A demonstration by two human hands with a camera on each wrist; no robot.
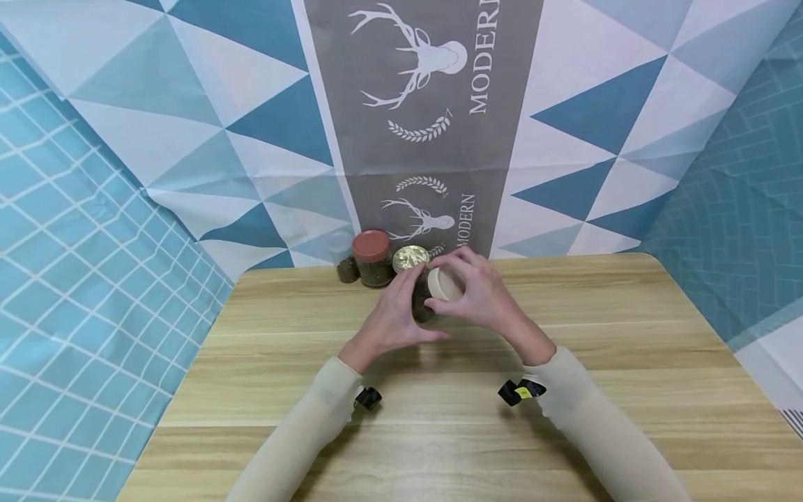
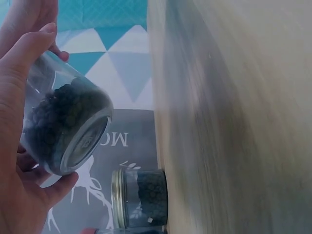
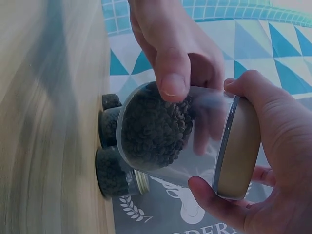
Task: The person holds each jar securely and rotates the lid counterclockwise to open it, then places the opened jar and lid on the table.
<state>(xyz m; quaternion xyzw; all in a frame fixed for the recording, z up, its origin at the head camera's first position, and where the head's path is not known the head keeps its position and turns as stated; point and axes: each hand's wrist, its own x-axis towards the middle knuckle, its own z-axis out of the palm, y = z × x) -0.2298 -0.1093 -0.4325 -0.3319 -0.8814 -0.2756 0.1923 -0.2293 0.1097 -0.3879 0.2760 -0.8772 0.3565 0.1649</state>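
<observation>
A clear jar (image 3: 156, 129), partly filled with dark bean-like pieces, is held tilted above the table. My left hand (image 1: 390, 317) grips its glass body, thumb on one side and fingers round the other. My right hand (image 1: 479, 289) holds the pale lid (image 3: 239, 151) at its rim, between thumb and fingers. The lid sits on the jar's mouth. From the left wrist view the jar's round base (image 2: 87, 144) shows, clear of the tabletop.
Along the back of the wooden table (image 1: 301, 376) stand a jar with a gold lid (image 1: 410, 259), a jar with a red lid (image 1: 371, 258) and a small clear-topped jar (image 1: 341, 258). Directly behind them hangs a patterned cloth (image 1: 433, 153).
</observation>
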